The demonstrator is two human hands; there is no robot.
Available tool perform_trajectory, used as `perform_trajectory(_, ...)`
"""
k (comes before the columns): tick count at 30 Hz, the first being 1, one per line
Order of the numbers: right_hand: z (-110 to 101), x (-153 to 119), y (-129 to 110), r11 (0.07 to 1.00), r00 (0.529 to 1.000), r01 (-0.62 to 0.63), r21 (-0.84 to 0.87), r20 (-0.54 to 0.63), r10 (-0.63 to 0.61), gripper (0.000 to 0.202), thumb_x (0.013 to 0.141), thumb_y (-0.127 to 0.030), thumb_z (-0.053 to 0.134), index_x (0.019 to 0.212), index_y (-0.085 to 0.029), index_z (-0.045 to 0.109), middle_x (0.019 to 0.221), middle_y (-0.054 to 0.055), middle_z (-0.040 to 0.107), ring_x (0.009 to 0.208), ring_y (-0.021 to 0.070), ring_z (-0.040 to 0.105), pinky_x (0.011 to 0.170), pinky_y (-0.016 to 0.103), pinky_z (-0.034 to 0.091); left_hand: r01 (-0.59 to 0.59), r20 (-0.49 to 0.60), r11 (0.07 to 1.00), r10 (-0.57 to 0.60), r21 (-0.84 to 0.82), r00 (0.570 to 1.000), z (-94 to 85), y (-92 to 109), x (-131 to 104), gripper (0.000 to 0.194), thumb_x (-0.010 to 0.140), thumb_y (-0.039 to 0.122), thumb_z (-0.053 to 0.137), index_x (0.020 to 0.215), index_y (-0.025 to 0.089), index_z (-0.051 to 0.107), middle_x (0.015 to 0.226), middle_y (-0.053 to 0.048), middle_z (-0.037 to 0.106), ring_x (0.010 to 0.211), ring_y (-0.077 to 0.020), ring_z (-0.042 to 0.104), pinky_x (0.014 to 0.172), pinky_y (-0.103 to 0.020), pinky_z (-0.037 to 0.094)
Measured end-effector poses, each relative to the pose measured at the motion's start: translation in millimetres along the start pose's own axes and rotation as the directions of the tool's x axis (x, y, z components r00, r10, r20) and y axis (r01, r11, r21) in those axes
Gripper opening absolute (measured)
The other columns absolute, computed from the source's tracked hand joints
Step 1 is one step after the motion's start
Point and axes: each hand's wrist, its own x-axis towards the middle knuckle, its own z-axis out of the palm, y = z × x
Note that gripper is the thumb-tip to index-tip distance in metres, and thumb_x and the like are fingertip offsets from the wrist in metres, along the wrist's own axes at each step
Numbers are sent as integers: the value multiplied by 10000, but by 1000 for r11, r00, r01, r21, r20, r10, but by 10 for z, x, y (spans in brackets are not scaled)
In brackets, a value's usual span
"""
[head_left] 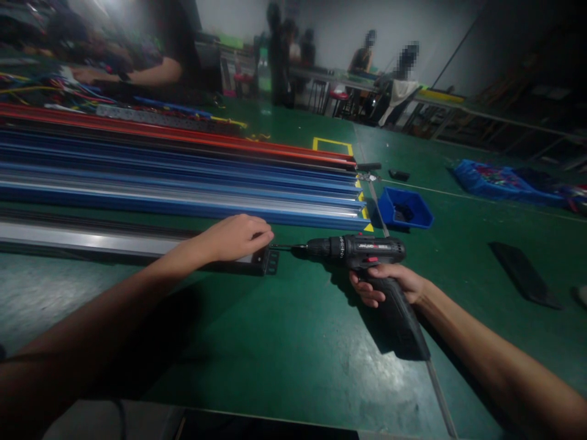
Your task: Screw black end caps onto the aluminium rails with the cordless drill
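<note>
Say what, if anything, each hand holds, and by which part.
Right hand: the drill, by its handle. Left hand: over the bar; hold can't be told.

Your drill (pixel 376 247) looks like matt plastic, the silver bar (pixel 92 237) smooth, shiny metal, the desk (pixel 293 348) glossy.

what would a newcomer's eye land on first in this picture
Probably the black power drill in the right hand, right of centre, its bit pointing toward the end of a long silver-topped bar where the left hand rests. Next, likely the bright blue rails running in from the left edge, with orange-red beyond them.
</note>
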Motion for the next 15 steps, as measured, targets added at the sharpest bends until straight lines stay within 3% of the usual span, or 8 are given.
perform_trajectory(15, -8, 4, 5, 1000, 1000, 1, -1, 4, -1, 290, 942, -287, 700, 1100, -46, 670, 821, 24, 588, 589, 74, 530, 677, 256, 536, 13, 5, 1000, -13, -6, 1000, -8, 19, -7, 434, 1040, 411, 378, 753, 201, 626, 788, -31, 671, 721, -174, 596, 672, -312, 374)
